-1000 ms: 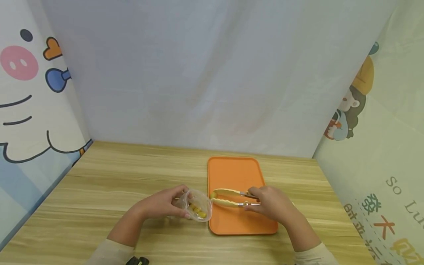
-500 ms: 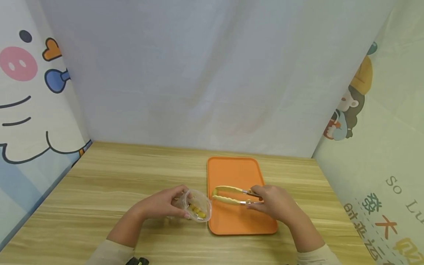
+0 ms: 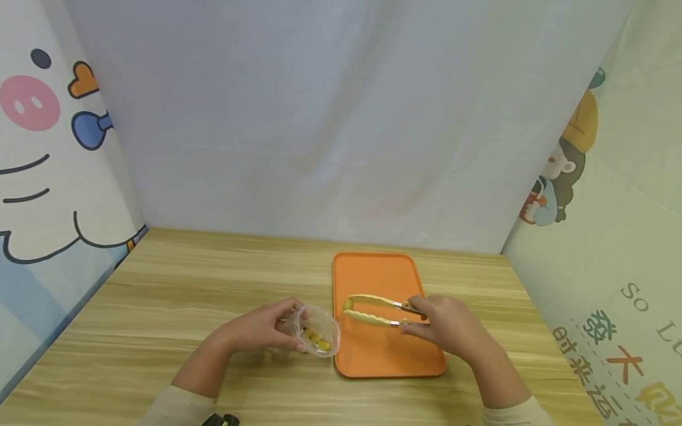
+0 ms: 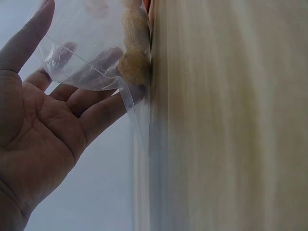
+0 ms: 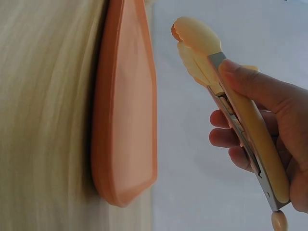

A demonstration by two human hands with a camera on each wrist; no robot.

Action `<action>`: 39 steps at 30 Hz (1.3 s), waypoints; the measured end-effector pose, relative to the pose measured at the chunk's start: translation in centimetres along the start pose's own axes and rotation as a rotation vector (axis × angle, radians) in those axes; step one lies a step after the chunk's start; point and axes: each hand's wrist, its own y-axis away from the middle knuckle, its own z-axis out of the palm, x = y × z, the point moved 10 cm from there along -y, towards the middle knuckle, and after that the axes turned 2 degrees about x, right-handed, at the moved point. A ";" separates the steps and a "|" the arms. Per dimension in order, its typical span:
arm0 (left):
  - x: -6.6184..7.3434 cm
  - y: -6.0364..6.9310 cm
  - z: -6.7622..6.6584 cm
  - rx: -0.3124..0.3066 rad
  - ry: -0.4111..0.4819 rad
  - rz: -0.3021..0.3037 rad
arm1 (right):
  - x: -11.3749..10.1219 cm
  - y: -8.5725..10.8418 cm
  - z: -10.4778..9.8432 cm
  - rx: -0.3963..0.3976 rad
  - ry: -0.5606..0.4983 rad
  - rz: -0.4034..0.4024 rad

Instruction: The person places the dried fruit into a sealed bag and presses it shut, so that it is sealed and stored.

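Note:
My left hand [image 3: 264, 327] holds a clear plastic bag [image 3: 326, 322] from its left side, thumb and fingers around it. Inside the bag lie several small yellow-brown balls [image 3: 317, 340], also visible as rough round balls [image 4: 133, 67] in the left wrist view. The bag's mouth faces right, at the left edge of the orange tray [image 3: 380, 272]. With my right hand [image 3: 450, 325] I grip a pair of cream-tipped tongs [image 5: 252, 134] above the tray. Between the tong tips sits one yellow-brown ball [image 3: 348, 305], mostly hidden in the right wrist view.
A wood-grain table [image 3: 213, 266] carries the tray. Behind it hangs a pale curtain [image 3: 319, 118], and printed cloths with cartoon figures stand at left and right. Part of a dark object [image 3: 221, 420] shows at the bottom edge, by the left sleeve.
The tongs and my right hand have moved slightly right and away from the bag's mouth, with the ball still between the tips. My left hand and the bag stay in place.

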 end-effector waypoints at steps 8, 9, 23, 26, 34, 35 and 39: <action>0.2 0.0 -0.1 0.002 -0.014 -0.009 | -0.6 -0.1 -1.1 0.031 0.032 -0.017; 0.2 0.0 -0.2 0.003 -0.016 -0.009 | -0.7 -0.1 -1.3 0.035 0.034 -0.019; 0.1 0.0 0.0 -0.007 0.033 -0.004 | -2.3 -0.1 -3.1 0.101 0.060 -0.065; 0.0 0.0 0.0 -0.008 0.035 -0.005 | -2.8 -0.1 -3.4 0.116 0.064 -0.086; 0.2 0.0 0.1 -0.012 0.033 0.001 | -4.5 -0.3 -4.1 0.169 0.057 -0.171; 0.2 0.0 0.2 -0.011 0.032 0.000 | -4.7 -0.3 -4.1 0.175 0.057 -0.180; 0.3 0.1 0.1 0.001 0.003 0.002 | -5.4 -0.4 -4.2 0.190 0.050 -0.209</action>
